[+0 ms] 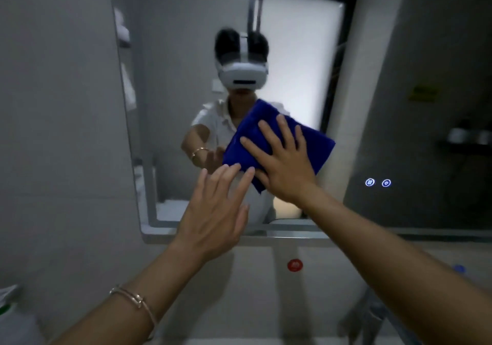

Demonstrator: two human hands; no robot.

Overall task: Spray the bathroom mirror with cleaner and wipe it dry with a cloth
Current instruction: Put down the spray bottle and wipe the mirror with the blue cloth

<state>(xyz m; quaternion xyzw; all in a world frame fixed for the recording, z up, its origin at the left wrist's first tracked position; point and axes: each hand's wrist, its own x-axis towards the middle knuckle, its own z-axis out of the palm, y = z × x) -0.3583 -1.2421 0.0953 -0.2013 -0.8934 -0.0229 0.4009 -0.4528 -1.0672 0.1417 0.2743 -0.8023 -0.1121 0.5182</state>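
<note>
The bathroom mirror (372, 105) fills the wall ahead and reflects a person wearing a headset. A folded blue cloth (255, 137) lies flat against the glass near the mirror's lower middle. My right hand (282, 163) presses on the cloth with spread, straight fingers. My left hand (215, 211) is raised just left of and below the cloth, fingers straight, fingertips at the cloth's lower left corner. No spray bottle is clearly in view.
The mirror's metal bottom frame (266, 234) runs just under my hands. Two lit touch buttons (378, 183) glow on the glass at the right. A red round sticker (295, 265) sits on the wall below. A grey tiled wall (58, 131) stands at the left.
</note>
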